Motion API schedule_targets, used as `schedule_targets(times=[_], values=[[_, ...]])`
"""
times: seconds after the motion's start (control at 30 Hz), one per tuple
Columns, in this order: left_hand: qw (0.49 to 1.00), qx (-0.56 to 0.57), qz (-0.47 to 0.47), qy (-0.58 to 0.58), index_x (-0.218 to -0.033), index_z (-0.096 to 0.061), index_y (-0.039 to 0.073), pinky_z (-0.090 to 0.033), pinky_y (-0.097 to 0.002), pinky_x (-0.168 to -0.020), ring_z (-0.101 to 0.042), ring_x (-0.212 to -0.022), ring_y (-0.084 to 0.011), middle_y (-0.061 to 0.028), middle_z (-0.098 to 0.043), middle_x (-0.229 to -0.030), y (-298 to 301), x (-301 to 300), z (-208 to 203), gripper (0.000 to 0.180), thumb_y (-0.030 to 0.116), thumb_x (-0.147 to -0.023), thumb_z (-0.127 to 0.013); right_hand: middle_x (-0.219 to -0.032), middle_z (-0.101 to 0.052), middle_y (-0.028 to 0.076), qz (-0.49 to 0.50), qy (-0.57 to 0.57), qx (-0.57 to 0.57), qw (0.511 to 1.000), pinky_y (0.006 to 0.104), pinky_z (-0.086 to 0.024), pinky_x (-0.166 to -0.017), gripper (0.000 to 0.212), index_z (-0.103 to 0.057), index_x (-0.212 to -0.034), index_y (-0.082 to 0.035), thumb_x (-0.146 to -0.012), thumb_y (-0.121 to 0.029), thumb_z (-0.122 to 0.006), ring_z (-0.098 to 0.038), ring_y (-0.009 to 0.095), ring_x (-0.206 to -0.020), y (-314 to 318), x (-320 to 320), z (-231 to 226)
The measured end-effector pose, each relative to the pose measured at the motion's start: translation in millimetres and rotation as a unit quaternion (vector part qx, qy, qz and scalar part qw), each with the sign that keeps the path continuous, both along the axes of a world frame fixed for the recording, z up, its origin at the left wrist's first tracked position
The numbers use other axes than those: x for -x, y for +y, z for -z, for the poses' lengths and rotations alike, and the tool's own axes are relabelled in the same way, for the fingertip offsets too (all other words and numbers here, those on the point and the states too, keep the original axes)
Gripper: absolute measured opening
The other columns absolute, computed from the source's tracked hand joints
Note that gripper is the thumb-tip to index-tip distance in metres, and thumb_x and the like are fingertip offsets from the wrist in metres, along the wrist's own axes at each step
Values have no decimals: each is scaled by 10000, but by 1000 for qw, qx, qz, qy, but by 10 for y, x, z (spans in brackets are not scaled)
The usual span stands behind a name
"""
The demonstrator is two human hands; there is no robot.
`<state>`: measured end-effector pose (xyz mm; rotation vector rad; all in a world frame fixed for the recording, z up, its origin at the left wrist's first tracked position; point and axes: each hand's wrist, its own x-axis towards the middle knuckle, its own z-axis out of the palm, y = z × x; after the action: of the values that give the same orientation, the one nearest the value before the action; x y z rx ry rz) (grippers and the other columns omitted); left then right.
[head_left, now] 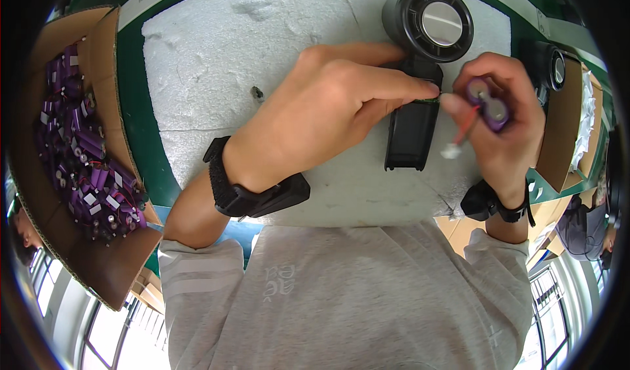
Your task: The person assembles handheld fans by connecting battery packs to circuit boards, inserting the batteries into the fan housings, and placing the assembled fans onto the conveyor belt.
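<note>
the left hand (348, 98) is touching the black handle housing (409, 137), its grip unclear, while the right hand (504, 124) is clasping the purple two-cell battery pack (497, 112) just right of it, apparently preparing a connection likely calling for guiding the white plug (451, 151) leftward.

We had the foam sheet (197, 75) on the table (134, 84), box (111, 268) of battery packs (85, 140) left, carton (558, 140) right. The device (412, 134) lay on the foam sheet, left hand (335, 101) at its middle; right hand (515, 117), battery pack (489, 107) in it, just right.
</note>
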<state>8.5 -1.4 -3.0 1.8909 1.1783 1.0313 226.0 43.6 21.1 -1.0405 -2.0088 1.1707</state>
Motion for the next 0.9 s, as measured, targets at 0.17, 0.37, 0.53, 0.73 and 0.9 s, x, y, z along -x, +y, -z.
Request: schedule_targets(times=[0.17,0.37,0.53,0.73,0.9], values=[[999,33,2,-16,-1014,-749,111,-539,-264,-658,-683,-785,-200,-119,-688,-982,-7,-6,-20,348,-72,-718,-739,-956,-583,64,31,72,116,990,221,-431,-656,276,-596,-1081,17,-978,-238,-571,-534,117,-749,29,-54,-33],[999,46,0,-28,-1009,-749,101,-532,-248,-663,-673,-807,-177,-113,-674,-998,-23,3,16,365,-91,-699,-726,-919,-589,58,-44,26,31,998,224,-421,-633,307,-628,-1154,-2,-993,-235,-510,-526,101,-722,115,-66,-14],[999,12,-23,-24,-1015,-744,86,-539,-244,-678,-673,-808,-168,-110,-667,-1007,-26,5,48,367,-101,-700,-718,-950,-566,80,-79,-52,-48,994,251,-409,-633,402,-599,-1222,16,-1019,-302,-459,-513,128,-724,91,-49,-37],[994,49,-88,-32,-1032,-734,67,-548,-242,-699,-671,-823,-156,-101,-666,-1007,-41,-18,53,378,-117,-704,-701,-933,-551,90,-93,-107,-114,983,245,-405,-624,318,-647,-1183,0,-965,-211,-550,-512,141,-719,48,14,-94],[995,51,-77,-39,-1050,-730,67,-545,-242,-698,-670,-816,-153,-103,-664,-1010,-27,6,53,376,-105,-718,-696,-887,-540,90,-77,-126,-176,973,251,-398,-577,244,-702,-1095,-36,-868,-116,-660,-494,150,-669,26,30,-90]])
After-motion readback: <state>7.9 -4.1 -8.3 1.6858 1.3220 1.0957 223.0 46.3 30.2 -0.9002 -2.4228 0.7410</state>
